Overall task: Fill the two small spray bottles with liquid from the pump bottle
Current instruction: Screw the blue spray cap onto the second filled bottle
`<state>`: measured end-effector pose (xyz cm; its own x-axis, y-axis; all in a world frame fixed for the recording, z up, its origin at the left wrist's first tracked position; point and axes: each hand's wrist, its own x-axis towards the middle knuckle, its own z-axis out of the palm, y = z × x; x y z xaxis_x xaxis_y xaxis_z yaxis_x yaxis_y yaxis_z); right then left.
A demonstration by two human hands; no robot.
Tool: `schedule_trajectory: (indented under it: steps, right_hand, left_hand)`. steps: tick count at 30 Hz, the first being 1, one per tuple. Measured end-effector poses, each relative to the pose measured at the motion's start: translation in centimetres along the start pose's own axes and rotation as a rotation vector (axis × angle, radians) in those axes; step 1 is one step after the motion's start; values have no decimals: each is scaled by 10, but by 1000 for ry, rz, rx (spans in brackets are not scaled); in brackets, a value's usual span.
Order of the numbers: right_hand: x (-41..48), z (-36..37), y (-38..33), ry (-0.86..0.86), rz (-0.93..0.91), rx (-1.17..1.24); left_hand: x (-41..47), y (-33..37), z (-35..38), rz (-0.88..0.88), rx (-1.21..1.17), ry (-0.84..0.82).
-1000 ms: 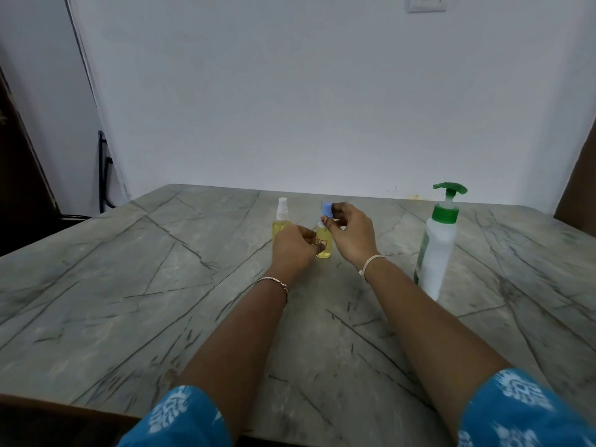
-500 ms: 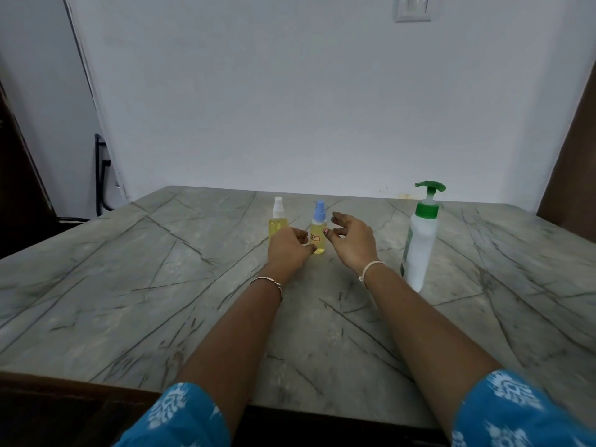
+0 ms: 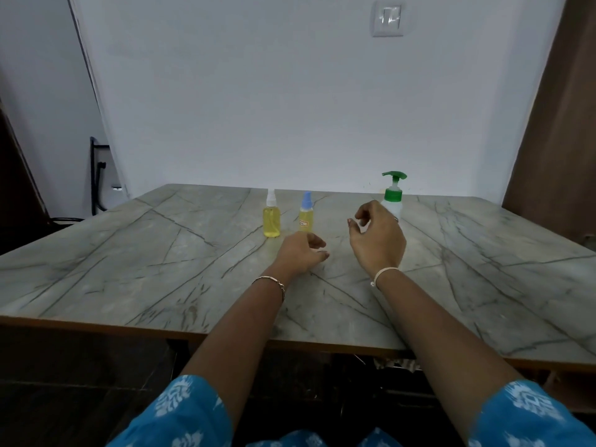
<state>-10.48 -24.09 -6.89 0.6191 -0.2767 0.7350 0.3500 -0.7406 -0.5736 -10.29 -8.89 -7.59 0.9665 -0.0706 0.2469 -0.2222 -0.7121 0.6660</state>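
The white-capped spray bottle [image 3: 271, 217] and blue-capped spray bottle [image 3: 306, 216] are stood capped and yellow-filled on the table [image 3: 129, 253], beside the pump bottle [image 3: 392, 196]. Nothing is held by the left hand [image 3: 301, 254] or right hand [image 3: 377, 240], both loosely curled. Filling is judged complete; only withdrawal is called for.

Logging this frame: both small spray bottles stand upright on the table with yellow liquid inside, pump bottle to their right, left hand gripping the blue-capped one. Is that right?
Not quite. The head view shows the left hand gripping nothing: it is low in front of the blue-capped bottle, loosely curled and empty. The rest of the statement stands.
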Motion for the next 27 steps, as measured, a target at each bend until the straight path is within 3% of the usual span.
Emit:
schedule_trajectory:
  steps: [4, 7, 13, 20, 27]
  right_hand:
    - [0, -12, 12, 151, 71, -90]
    - [0, -11, 22, 131, 215, -122]
    - [15, 5, 47, -149, 468, 108]
    - [46, 27, 77, -397, 441, 386]
    - [90, 43, 98, -735, 404, 580]
  left_hand:
    - [-3, -1, 6, 17, 66, -45]
    - [-3, -4, 6, 29, 88, -61]
    - [8, -9, 3, 61, 132, -99]
    - [39, -12, 1, 99, 189, -138]
    - [80, -4, -19, 125, 288, -340]
